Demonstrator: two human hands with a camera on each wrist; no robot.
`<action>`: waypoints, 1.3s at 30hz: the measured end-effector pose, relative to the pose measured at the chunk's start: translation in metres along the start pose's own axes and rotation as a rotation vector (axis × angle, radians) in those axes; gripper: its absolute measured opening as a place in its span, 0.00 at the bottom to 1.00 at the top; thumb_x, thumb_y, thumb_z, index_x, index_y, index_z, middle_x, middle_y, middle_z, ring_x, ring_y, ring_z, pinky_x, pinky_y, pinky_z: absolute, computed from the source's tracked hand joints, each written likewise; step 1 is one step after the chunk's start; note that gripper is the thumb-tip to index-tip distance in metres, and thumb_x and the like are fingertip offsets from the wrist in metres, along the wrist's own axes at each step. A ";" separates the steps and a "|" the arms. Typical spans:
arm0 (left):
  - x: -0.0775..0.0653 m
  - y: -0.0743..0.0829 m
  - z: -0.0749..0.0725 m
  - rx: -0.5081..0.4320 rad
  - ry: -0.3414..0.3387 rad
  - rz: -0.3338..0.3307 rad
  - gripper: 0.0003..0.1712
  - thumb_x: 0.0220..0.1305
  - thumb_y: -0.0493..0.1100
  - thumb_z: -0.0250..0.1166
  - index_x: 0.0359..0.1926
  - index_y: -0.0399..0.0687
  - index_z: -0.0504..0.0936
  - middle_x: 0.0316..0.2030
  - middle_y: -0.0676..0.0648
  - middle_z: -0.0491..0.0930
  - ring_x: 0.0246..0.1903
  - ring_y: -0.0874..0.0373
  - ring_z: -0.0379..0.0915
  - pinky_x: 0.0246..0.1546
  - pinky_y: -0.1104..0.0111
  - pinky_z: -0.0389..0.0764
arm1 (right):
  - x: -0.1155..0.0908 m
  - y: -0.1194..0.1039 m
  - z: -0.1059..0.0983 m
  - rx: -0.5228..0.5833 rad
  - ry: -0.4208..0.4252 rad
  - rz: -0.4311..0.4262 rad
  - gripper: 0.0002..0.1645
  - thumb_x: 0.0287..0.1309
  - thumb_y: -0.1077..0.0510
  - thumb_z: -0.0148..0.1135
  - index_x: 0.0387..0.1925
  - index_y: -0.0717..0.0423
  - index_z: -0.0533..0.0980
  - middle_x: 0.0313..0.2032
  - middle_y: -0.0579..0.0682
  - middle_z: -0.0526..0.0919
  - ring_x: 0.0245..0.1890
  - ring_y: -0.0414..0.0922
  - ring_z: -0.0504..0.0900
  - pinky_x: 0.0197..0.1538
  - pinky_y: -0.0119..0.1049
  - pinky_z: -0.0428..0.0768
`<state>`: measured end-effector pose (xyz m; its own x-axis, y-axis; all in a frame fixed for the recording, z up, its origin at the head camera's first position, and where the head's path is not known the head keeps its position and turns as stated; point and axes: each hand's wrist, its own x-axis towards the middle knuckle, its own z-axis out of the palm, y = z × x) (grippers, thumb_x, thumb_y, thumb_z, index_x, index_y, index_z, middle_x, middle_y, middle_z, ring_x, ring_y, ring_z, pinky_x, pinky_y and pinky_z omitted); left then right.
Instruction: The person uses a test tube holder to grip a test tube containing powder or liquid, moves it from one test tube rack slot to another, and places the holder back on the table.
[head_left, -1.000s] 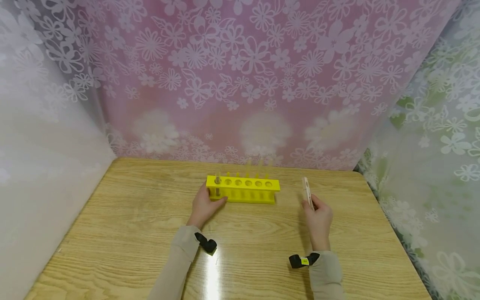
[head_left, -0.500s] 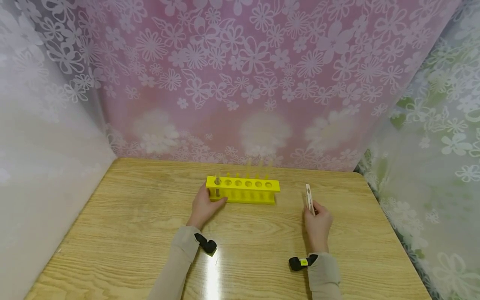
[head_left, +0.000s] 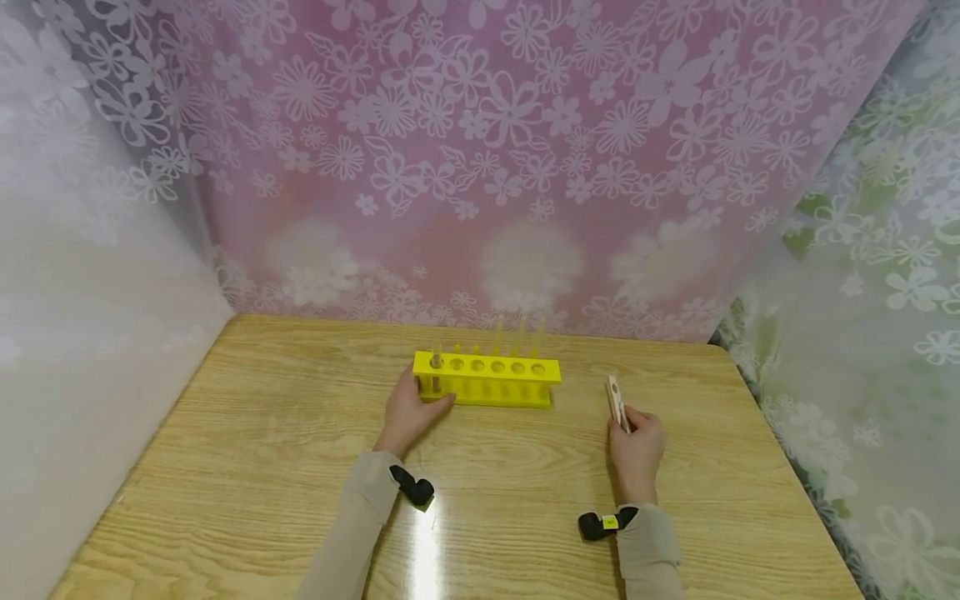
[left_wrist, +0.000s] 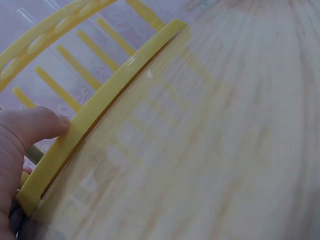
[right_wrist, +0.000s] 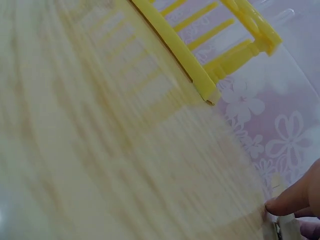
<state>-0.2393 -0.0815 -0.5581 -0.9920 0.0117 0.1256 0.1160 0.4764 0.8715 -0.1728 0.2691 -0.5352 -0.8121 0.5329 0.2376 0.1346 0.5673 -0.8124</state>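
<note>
In the head view a yellow test tube rack (head_left: 487, 371) stands upright on the table. My left hand (head_left: 408, 417) grips its left end, the thumb (left_wrist: 45, 125) pressed on the front of the base rail and the other fingers behind. One glass test tube (head_left: 437, 375) sits in the leftmost hole, its lower part darker. Several clear tubes (head_left: 519, 337) show above the back row at the right. To the right of the rack, my right hand (head_left: 637, 446) pinches a wooden test tube clamp (head_left: 616, 402) between thumb and fingers, its jaws pointing away from me. Its metal spring shows in the right wrist view.
The wood-grained table (head_left: 300, 483) reflects the rack and a bright light streak. A pink floral curtain (head_left: 480, 167) hangs along its far edge, with pale sheets (head_left: 90, 275) at the left and right. A black wrist camera (head_left: 600, 525) sits on each sleeve.
My right hand has drawn slightly back toward me with the clamp, which has turned a little so its notched face shows more. The left hand and rack have stayed put.
</note>
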 end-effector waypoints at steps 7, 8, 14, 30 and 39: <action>0.001 0.000 0.001 -0.007 0.001 0.006 0.42 0.51 0.53 0.77 0.64 0.50 0.69 0.55 0.45 0.75 0.54 0.50 0.73 0.58 0.53 0.73 | 0.001 0.002 -0.002 -0.018 -0.006 0.036 0.18 0.57 0.70 0.63 0.50 0.75 0.79 0.43 0.68 0.74 0.44 0.63 0.74 0.47 0.55 0.72; 0.001 -0.001 0.001 -0.008 0.000 0.005 0.42 0.51 0.53 0.77 0.64 0.50 0.69 0.56 0.45 0.75 0.55 0.50 0.73 0.58 0.53 0.73 | 0.001 0.002 -0.002 -0.018 -0.011 0.038 0.18 0.57 0.69 0.63 0.50 0.74 0.79 0.43 0.68 0.74 0.44 0.63 0.74 0.47 0.55 0.72; 0.002 0.000 0.000 -0.007 -0.004 -0.003 0.41 0.52 0.53 0.77 0.64 0.50 0.69 0.56 0.45 0.75 0.56 0.50 0.72 0.60 0.54 0.72 | 0.002 0.002 -0.001 -0.030 -0.028 0.043 0.18 0.59 0.69 0.63 0.51 0.74 0.79 0.43 0.67 0.74 0.45 0.62 0.73 0.48 0.55 0.72; 0.001 -0.001 -0.001 -0.033 -0.004 -0.008 0.44 0.52 0.52 0.77 0.67 0.51 0.66 0.58 0.46 0.74 0.58 0.50 0.71 0.61 0.54 0.71 | 0.005 0.000 -0.008 -0.047 -0.119 0.074 0.21 0.58 0.66 0.65 0.52 0.74 0.78 0.43 0.66 0.73 0.43 0.60 0.72 0.45 0.50 0.70; 0.001 -0.002 -0.002 -0.066 0.013 0.025 0.47 0.54 0.51 0.76 0.70 0.48 0.62 0.61 0.44 0.71 0.61 0.48 0.68 0.62 0.52 0.69 | 0.006 -0.006 -0.011 -0.007 -0.076 0.024 0.16 0.64 0.61 0.60 0.48 0.70 0.81 0.38 0.63 0.79 0.38 0.53 0.75 0.36 0.28 0.68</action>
<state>-0.2402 -0.0847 -0.5590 -0.9881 0.0107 0.1533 0.1437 0.4174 0.8973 -0.1720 0.2758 -0.5225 -0.8494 0.4973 0.1769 0.1581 0.5595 -0.8136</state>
